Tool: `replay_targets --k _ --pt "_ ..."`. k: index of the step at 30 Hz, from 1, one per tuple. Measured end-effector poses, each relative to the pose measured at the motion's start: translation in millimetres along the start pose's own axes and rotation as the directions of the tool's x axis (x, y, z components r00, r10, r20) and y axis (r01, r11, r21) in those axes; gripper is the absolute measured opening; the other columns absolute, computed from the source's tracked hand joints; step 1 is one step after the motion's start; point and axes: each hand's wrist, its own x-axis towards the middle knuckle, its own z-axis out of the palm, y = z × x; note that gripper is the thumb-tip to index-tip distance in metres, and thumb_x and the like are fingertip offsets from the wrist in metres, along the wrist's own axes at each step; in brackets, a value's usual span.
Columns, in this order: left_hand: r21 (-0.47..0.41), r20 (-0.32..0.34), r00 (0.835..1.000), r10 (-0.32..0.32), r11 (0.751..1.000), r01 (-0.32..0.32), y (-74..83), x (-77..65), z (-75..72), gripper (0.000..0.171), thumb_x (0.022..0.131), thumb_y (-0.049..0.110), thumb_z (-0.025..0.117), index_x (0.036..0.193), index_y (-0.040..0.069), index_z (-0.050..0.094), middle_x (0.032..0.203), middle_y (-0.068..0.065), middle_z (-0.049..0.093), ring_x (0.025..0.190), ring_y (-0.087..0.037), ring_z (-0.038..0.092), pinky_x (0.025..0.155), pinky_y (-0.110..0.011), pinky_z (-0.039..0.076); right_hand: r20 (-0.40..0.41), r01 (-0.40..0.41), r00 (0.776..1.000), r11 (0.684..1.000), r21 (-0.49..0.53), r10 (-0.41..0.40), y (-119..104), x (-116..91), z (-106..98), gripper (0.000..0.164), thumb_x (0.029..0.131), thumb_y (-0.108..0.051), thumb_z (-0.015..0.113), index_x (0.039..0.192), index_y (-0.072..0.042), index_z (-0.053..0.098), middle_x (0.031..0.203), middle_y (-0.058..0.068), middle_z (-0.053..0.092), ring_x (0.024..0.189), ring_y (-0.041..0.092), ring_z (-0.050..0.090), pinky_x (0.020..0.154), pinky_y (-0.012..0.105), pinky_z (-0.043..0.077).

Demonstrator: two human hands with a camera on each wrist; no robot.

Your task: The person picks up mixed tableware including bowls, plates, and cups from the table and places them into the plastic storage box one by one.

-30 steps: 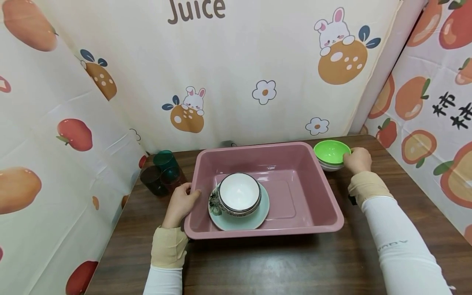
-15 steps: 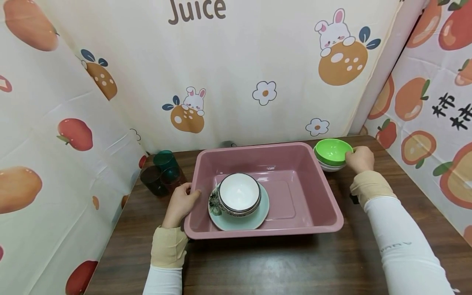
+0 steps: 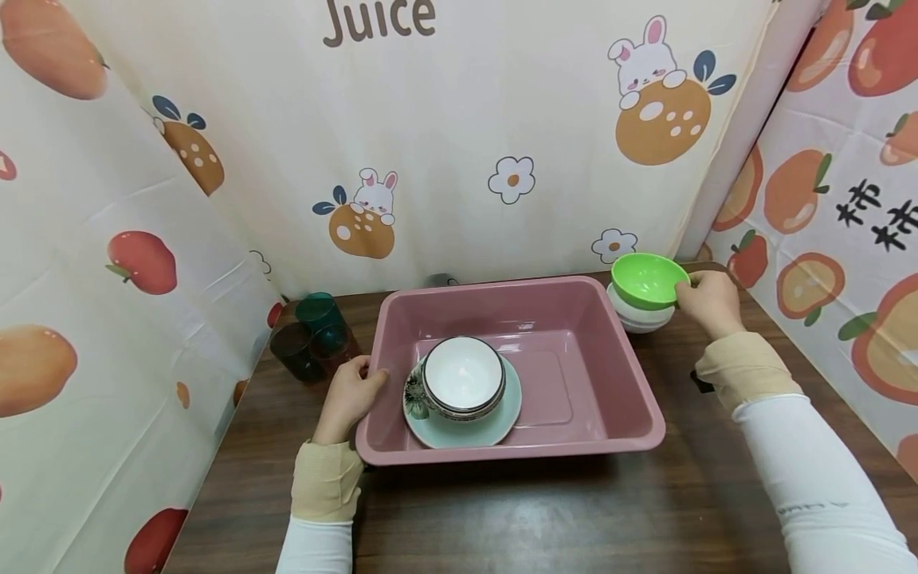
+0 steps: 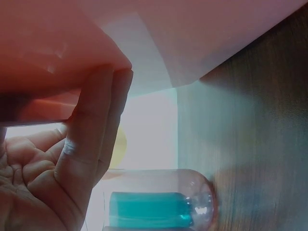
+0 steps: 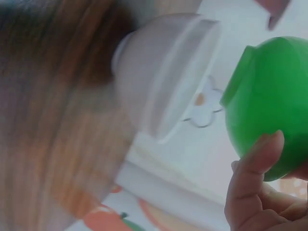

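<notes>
My right hand [image 3: 712,303] pinches the rim of a green bowl [image 3: 649,281], raised above a white bowl [image 3: 638,316] at the back right of the table. The right wrist view shows a gap between the green bowl [image 5: 269,106] and the white bowls [image 5: 163,77], which look stacked. My left hand [image 3: 349,399] grips the left rim of a pink basin [image 3: 512,454], thumb inside and fingers against the outer wall [image 4: 98,115]. Inside the basin, at its left, a stack of white bowls with dark rims [image 3: 464,373] sits on a pale green plate [image 3: 511,406].
Several dark and teal cups [image 3: 319,309] stand to the left of the basin, close to my left hand. The wooden table [image 3: 488,518] extends in front of the basin. Printed curtains [image 3: 445,104] hang behind and at both sides.
My right hand has lifted the green bowl up off the white bowls, uncovering more of them. My left hand and the basin have stayed in place.
</notes>
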Motion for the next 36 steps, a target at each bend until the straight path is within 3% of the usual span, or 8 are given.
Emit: replay_targets --k 8,13,16,19,22,29,36 --pt "0.001 0.000 1.000 0.014 1.000 -0.014 -0.1 0.2 -0.8 0.027 0.091 0.016 0.060 0.110 -0.002 0.067 0.093 -0.017 0.070 0.075 -0.020 0.062 0.066 -0.028 0.048 0.036 0.072 0.997 0.996 0.048 -0.074 -28.1 -19.1 -8.3 0.043 0.093 -0.015 0.042 0.117 0.014 0.062 0.082 0.019 0.070 0.058 0.008 0.053 0.053 0.025 0.041" --pt "-0.001 0.007 1.000 0.025 1.000 -0.025 -0.2 0.9 0.0 0.029 0.092 0.016 0.060 0.112 -0.002 0.067 0.093 -0.016 0.071 0.074 -0.019 0.062 0.065 -0.028 0.048 0.063 0.113 0.991 0.988 0.109 -0.121 -45.3 -37.7 -8.2 0.042 0.094 -0.014 0.042 0.121 0.014 0.060 0.073 0.014 0.068 0.049 0.004 0.053 0.047 0.024 0.043" --pt "-0.001 0.010 1.000 0.026 1.000 -0.026 0.0 1.3 0.6 0.029 0.091 0.016 0.060 0.112 -0.002 0.067 0.092 -0.016 0.071 0.074 -0.019 0.062 0.065 -0.028 0.048 0.078 0.133 0.986 0.980 0.147 -0.145 -54.2 -48.8 -5.2 0.042 0.095 -0.013 0.043 0.123 0.014 0.058 0.083 0.021 0.068 0.050 0.002 0.055 0.048 0.022 0.045" --pt "-0.001 0.013 1.000 0.025 1.000 -0.025 0.2 1.5 0.7 0.029 0.091 0.016 0.060 0.112 -0.003 0.067 0.093 -0.016 0.071 0.075 -0.019 0.063 0.065 -0.028 0.049 0.100 0.146 0.981 0.973 0.178 -0.165 -62.2 -58.8 -1.2 0.041 0.095 -0.012 0.043 0.124 0.014 0.057 0.097 0.028 0.067 0.054 0.002 0.059 0.050 0.023 0.050" --pt "-0.002 0.023 1.000 0.021 1.000 -0.021 0.3 1.5 -0.1 0.029 0.092 0.017 0.060 0.112 -0.003 0.066 0.094 -0.017 0.071 0.076 -0.019 0.063 0.066 -0.028 0.049 0.126 0.158 0.974 0.967 0.202 -0.186 -68.7 -66.6 2.6 0.040 0.095 -0.012 0.043 0.123 0.012 0.058 0.100 0.029 0.066 0.055 0.003 0.060 0.052 0.025 0.053" --pt "0.013 0.037 0.999 0.009 1.000 -0.009 -1.9 0.0 -1.9 0.032 0.095 0.024 0.060 0.115 0.000 0.065 0.101 -0.017 0.070 0.081 -0.021 0.064 0.070 -0.030 0.051 0.146 0.224 0.957 0.959 0.171 -0.249 -77.8 -77.6 11.4 0.033 0.093 -0.008 0.046 0.115 0.007 0.065 0.098 0.022 0.066 0.054 0.003 0.054 0.050 0.023 0.047" --pt "-0.015 0.061 0.998 -0.001 1.000 0.002 -0.9 -4.4 -5.5 0.041 0.098 0.032 0.057 0.123 -0.001 0.058 0.104 -0.018 0.068 0.085 -0.021 0.064 0.073 -0.030 0.051 0.221 0.212 0.941 0.956 0.201 -0.255 -83.1 -84.3 15.3 0.032 0.093 -0.006 0.046 0.116 0.008 0.063 0.099 0.023 0.064 0.061 0.006 0.057 0.053 0.024 0.051"
